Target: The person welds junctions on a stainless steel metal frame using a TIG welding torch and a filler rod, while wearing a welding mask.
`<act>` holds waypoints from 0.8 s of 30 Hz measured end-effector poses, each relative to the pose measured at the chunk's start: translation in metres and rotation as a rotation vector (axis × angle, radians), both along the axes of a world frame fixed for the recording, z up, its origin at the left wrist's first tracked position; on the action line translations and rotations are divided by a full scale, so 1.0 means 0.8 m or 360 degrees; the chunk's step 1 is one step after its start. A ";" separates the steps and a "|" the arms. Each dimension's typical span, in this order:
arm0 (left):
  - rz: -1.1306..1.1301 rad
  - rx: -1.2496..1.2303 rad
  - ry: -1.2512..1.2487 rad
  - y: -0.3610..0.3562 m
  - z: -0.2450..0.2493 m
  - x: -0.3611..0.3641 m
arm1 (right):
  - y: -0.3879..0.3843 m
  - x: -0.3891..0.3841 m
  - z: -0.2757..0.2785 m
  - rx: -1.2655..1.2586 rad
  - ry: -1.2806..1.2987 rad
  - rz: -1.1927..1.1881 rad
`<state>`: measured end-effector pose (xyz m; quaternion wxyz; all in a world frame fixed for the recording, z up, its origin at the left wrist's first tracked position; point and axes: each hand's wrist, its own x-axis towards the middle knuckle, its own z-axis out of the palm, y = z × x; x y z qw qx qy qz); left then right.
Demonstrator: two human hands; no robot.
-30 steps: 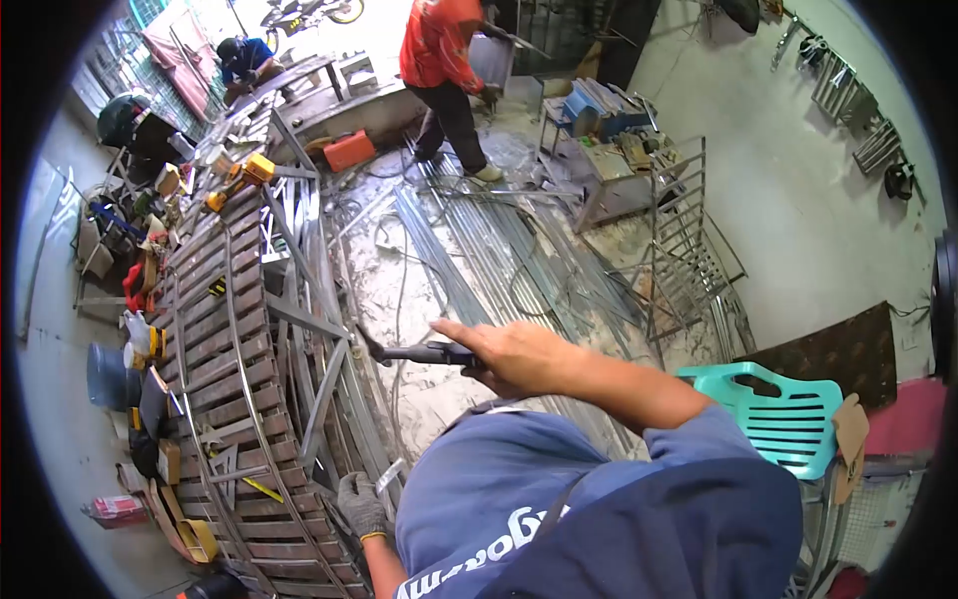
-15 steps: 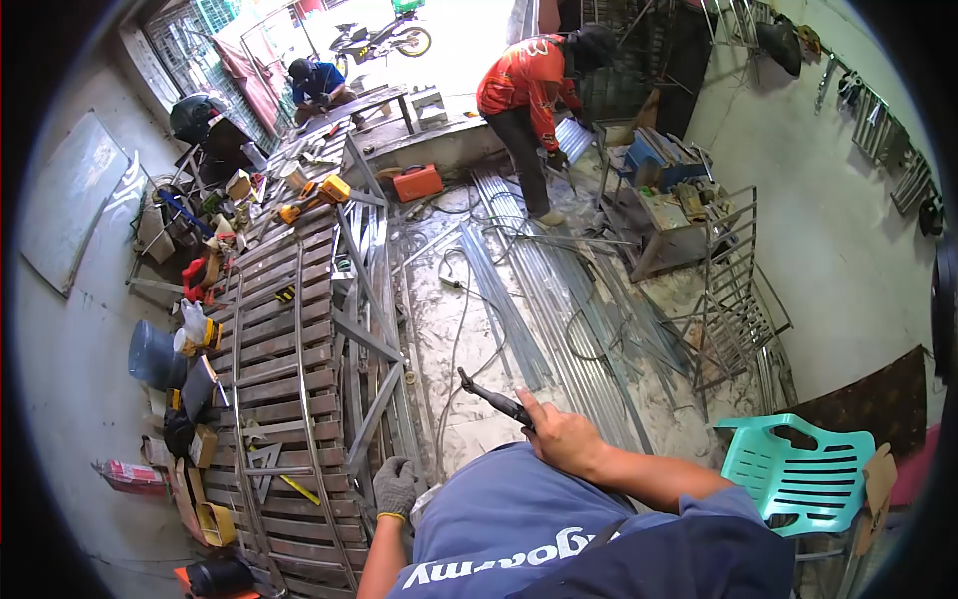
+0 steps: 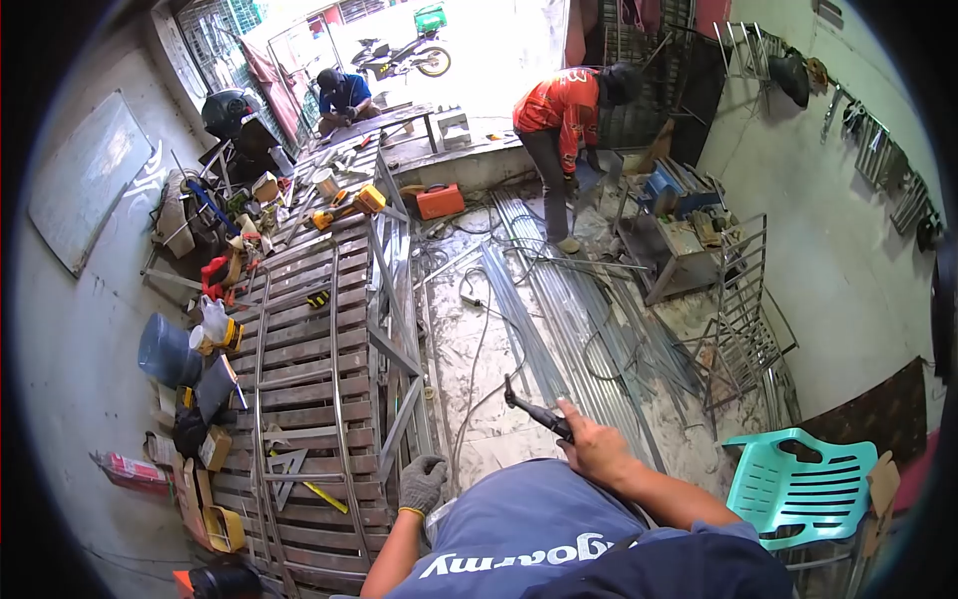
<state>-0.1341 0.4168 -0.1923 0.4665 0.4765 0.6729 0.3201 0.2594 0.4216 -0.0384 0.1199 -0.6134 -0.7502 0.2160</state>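
Note:
My right hand [image 3: 602, 455], bare, is wrapped round the black handle of a TIG welding torch [image 3: 540, 412]. Its bent head points up and left, over the floor. My left hand [image 3: 423, 483], in a grey knit glove, is beside the right edge of the slatted metal bench [image 3: 299, 401]; its fingers are curled, and whatever they may hold is hidden. On the bench lie a curved-rail metal frame [image 3: 335, 369], a small triangular metal piece [image 3: 286, 476] and a yellow strip [image 3: 326, 498].
Long metal profiles [image 3: 559, 299] and cables cover the floor ahead. A person in a red top [image 3: 559, 110] bends over at the back; another in blue [image 3: 346, 97] sits by the far bench end. A green plastic chair [image 3: 763, 484] stands at right. A yellow power tool [image 3: 369, 200] lies on the bench.
The view has shifted, so the room sits lower and further right. My right hand still holds the torch, and my left hand remains by the bench edge. The person in red stays bent over.

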 end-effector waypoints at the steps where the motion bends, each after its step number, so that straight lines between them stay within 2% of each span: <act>1: -0.0029 -0.0014 0.0013 0.000 -0.004 -0.002 | -0.001 -0.003 0.008 -0.0026 0.0066 -0.0058; 7: -0.0208 -0.0094 0.0078 -0.001 -0.008 -0.005 | -0.022 -0.032 0.024 0.0076 0.0044 -0.0115; 10: -0.0194 -0.0128 0.0016 0.005 -0.007 0.001 | -0.038 -0.045 0.008 0.0209 0.0113 0.0063; 14: -0.0161 -0.0085 -0.0066 0.015 -0.016 -0.001 | -0.042 -0.051 0.006 0.0132 -0.0034 0.0125; 15: -0.0225 -0.0054 0.0056 0.020 -0.010 -0.005 | -0.039 -0.053 0.008 0.0195 -0.0030 0.0080; 16: -0.0227 0.0012 -0.0018 0.024 -0.010 -0.005 | -0.036 -0.057 0.012 0.0232 -0.0045 0.0083; 17: -0.0278 0.0137 0.0134 0.028 0.029 -0.003 | -0.037 -0.061 0.016 0.0245 -0.0066 0.0116; 18: -0.0155 0.0167 0.0041 0.028 0.033 -0.005 | -0.032 -0.069 0.026 0.0255 -0.0032 0.0121; 19: -0.0021 0.0290 0.0147 0.029 0.037 -0.005 | -0.025 -0.075 0.031 0.0261 -0.0002 0.0105; 21: 0.0028 0.0366 0.0166 0.034 0.072 -0.024 | -0.012 -0.091 0.038 0.0241 -0.0012 0.0023; 22: 0.0035 0.0370 0.0149 0.026 0.076 -0.034 | -0.005 -0.095 0.031 0.0413 0.0030 0.0130; 24: 0.0200 0.0150 -0.0318 0.015 0.086 -0.054 | 0.010 -0.108 0.038 0.0344 0.0022 0.0117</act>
